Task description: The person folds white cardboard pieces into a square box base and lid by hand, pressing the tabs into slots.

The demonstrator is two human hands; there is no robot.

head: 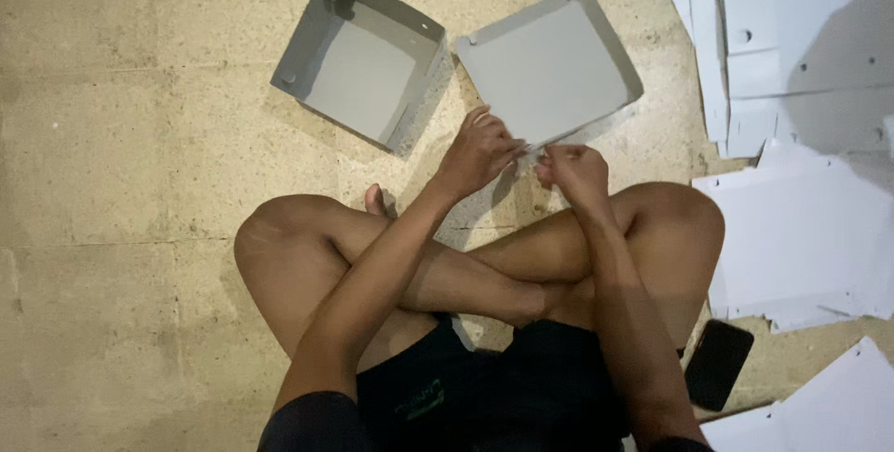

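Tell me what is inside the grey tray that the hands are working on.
The grey tray shows only its bare flat bottom. The left hand and right hand cover its near edge, so that corner cannot be seen.

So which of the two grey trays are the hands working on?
The right tray, in front of the knees: both the left hand and right hand pinch its near edge. The left tray lies apart, untouched.

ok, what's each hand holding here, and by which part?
Both hands, left hand and right hand, pinch the near edge of the grey folded tray on the floor. The second grey tray lies untouched beside it.
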